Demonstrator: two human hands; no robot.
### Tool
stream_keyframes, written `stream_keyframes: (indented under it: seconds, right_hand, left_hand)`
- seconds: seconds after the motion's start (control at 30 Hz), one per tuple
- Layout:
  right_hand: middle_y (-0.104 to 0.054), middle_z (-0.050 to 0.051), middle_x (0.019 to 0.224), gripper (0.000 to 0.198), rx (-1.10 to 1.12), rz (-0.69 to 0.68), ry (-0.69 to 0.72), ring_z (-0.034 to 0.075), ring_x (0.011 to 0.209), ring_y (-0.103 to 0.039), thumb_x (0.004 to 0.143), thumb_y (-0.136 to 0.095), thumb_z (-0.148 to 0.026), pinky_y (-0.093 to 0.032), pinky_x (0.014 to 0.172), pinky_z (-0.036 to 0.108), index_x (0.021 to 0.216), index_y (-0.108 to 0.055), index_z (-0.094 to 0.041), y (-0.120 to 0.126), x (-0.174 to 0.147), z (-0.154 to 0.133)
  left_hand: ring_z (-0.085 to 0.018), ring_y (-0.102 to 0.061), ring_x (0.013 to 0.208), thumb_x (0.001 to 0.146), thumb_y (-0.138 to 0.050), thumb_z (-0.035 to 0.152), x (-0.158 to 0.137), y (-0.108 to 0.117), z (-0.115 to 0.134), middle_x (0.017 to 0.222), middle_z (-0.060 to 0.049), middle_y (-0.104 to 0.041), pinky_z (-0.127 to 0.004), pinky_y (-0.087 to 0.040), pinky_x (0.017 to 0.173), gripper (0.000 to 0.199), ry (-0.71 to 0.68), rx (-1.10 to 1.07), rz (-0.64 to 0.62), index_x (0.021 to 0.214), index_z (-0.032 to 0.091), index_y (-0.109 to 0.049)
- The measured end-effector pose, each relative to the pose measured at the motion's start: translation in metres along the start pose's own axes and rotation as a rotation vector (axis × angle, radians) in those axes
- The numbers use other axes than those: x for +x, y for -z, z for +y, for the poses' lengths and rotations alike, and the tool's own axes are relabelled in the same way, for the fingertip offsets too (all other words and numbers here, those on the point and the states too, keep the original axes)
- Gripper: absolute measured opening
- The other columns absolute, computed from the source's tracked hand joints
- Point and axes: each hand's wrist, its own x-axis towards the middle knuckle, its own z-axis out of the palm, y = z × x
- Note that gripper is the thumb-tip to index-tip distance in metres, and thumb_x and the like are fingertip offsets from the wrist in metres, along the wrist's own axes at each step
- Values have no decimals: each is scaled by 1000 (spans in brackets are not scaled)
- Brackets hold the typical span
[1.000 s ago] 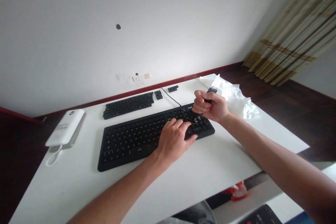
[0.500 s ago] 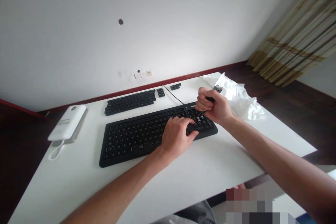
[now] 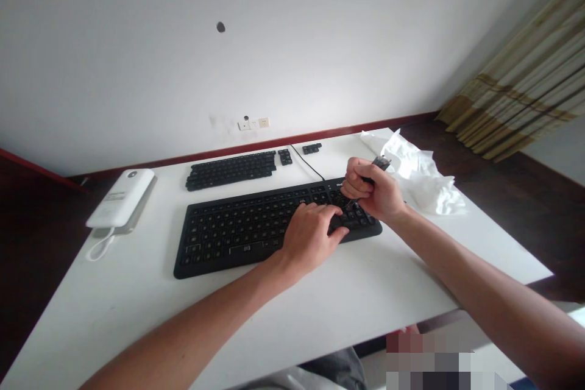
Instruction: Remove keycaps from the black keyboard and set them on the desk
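A black keyboard [image 3: 242, 225] with its keycaps off over most of its face lies across the white table. My left hand [image 3: 311, 236] rests on its right part, thumb and fingers spread apart and lying on the keys area. Closed in a fist over the number pad, my right hand [image 3: 373, 187] grips a keycap puller [image 3: 382, 163]. Its dark, shiny upper end sticks out above the fist. Thin wire prongs reach down to the number pad; my fingers partly hide them, and whether a key is caught cannot be made out.
Removed black keycaps [image 3: 231, 170] lie in rows behind the keyboard, with small groups of keycaps [image 3: 285, 157] to their right. A cable [image 3: 307, 162] runs backward. A white power bank [image 3: 122, 198] sits at left, crumpled white plastic [image 3: 418, 167] at right.
My right fist, with the keycap puller, has come slightly lower toward the number pad. The left hand keeps its place on the keyboard. The whole view has shifted a little.
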Motion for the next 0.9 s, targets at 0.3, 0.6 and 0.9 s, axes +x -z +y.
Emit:
stream_keyframes:
  seconds: [0.3,0.6,0.9]
  right_hand:
    - [-16,-11,48,19,139,70,-164,8,45,-9,86,-61,-24,-26,43,20,68,-57,-19,4,6,-3]
    - [-18,-12,47,23,113,-177,-169,6,40,-12,91,-59,-27,-24,43,21,70,-60,-18,10,2,0]
    - [-36,-7,49,23,-105,-474,-169,5,43,-22,88,-69,-29,-17,42,21,74,-66,-12,9,-8,-2]
  left_hand:
    - [-21,-69,85,91,-77,34,-2,-2,-1,90,-1,-76,-36,-47,86,27,-33,51,-7,114,21,-70]
    - [-20,-67,83,99,-67,29,-13,-1,2,85,-2,-76,-37,-45,81,23,-229,238,-8,120,22,-71]
    - [-20,-65,80,101,-61,26,-12,-4,2,82,-3,-74,-37,-44,79,20,-277,281,31,117,21,-73]
